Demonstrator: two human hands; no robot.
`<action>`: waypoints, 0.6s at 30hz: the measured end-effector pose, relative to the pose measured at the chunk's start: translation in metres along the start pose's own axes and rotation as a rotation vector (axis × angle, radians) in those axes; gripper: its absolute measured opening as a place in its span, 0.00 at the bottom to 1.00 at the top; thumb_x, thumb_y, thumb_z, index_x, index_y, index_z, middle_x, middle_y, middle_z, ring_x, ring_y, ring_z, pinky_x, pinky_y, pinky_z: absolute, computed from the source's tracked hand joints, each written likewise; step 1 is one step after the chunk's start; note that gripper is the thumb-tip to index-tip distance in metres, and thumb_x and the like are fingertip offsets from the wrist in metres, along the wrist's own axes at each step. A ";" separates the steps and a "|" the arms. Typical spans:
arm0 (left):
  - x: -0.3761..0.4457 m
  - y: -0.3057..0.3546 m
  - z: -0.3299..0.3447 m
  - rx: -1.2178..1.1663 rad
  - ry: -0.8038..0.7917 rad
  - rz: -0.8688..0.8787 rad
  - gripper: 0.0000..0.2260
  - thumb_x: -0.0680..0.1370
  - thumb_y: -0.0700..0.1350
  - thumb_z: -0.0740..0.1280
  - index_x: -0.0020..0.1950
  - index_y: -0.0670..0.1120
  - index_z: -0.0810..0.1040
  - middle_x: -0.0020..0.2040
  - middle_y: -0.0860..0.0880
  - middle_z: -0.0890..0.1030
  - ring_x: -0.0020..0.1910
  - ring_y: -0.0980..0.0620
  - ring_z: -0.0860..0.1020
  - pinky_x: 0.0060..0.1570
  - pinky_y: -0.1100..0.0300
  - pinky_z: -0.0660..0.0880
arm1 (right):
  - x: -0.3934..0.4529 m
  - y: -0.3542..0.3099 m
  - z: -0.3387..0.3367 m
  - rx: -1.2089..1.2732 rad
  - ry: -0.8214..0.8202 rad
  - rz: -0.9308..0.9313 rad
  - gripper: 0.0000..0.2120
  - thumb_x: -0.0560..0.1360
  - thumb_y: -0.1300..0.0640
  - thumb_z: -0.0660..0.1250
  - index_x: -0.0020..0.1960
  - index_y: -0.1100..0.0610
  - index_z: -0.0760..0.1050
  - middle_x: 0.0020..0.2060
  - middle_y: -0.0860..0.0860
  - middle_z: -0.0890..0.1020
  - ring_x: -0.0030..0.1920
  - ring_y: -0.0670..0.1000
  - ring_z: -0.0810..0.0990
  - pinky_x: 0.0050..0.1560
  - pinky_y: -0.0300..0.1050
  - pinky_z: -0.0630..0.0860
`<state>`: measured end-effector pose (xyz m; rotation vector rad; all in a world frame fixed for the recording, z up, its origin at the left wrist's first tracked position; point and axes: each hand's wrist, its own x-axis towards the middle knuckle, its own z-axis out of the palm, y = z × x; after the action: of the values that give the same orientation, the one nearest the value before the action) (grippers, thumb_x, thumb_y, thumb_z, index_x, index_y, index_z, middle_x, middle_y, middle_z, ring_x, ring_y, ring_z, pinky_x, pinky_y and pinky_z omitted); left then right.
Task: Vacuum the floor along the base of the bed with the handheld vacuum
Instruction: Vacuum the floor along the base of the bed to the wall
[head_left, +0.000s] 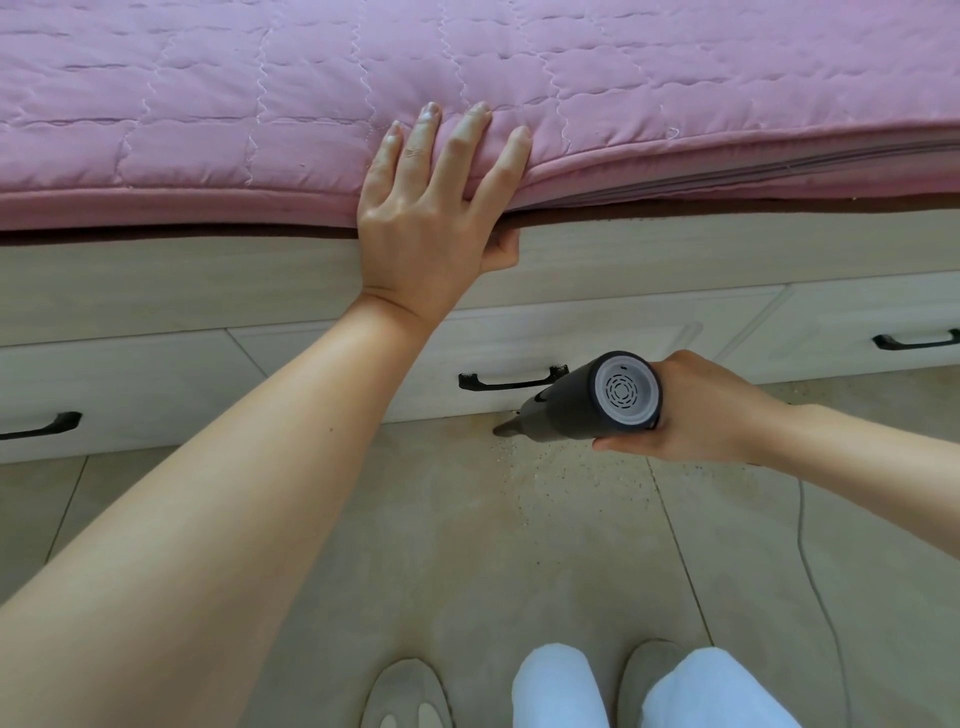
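A dark grey handheld vacuum with a white vented rear cap is gripped in my right hand. Its nozzle tip touches the tiled floor right at the foot of the bed base, under the middle drawer. Fine crumbs and dust lie scattered on the tile just right of and behind the nozzle. My left hand rests on the edge of the pink quilted mattress, fingers spread on top and thumb hooked under the edge.
The pale wood bed base has drawers with black handles: one at the left, one in the middle, one at the right. A thin cable trails over the floor at right. My feet in grey slippers stand near the bottom.
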<state>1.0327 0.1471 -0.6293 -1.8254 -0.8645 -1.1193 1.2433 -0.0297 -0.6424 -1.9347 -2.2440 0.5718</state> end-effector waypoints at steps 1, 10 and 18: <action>0.000 0.000 0.000 -0.002 0.001 -0.001 0.29 0.68 0.64 0.73 0.65 0.53 0.81 0.61 0.47 0.83 0.59 0.40 0.82 0.58 0.44 0.78 | -0.001 0.000 0.000 0.001 0.000 -0.005 0.22 0.64 0.36 0.71 0.53 0.46 0.74 0.36 0.39 0.78 0.40 0.47 0.79 0.40 0.42 0.76; 0.000 0.000 0.001 -0.019 0.011 0.004 0.29 0.68 0.63 0.73 0.66 0.53 0.77 0.62 0.47 0.82 0.59 0.40 0.82 0.58 0.44 0.78 | -0.021 0.003 -0.001 0.069 -0.031 -0.052 0.13 0.64 0.39 0.73 0.42 0.40 0.71 0.33 0.33 0.78 0.38 0.39 0.78 0.38 0.33 0.73; 0.001 0.000 0.000 -0.012 0.013 0.007 0.27 0.68 0.61 0.72 0.65 0.52 0.80 0.61 0.47 0.83 0.58 0.40 0.82 0.58 0.44 0.79 | -0.022 0.005 0.000 0.036 0.008 -0.039 0.15 0.64 0.38 0.73 0.43 0.43 0.72 0.29 0.33 0.73 0.35 0.43 0.76 0.36 0.38 0.73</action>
<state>1.0330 0.1474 -0.6288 -1.8269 -0.8450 -1.1332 1.2522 -0.0504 -0.6408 -1.8691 -2.2448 0.5949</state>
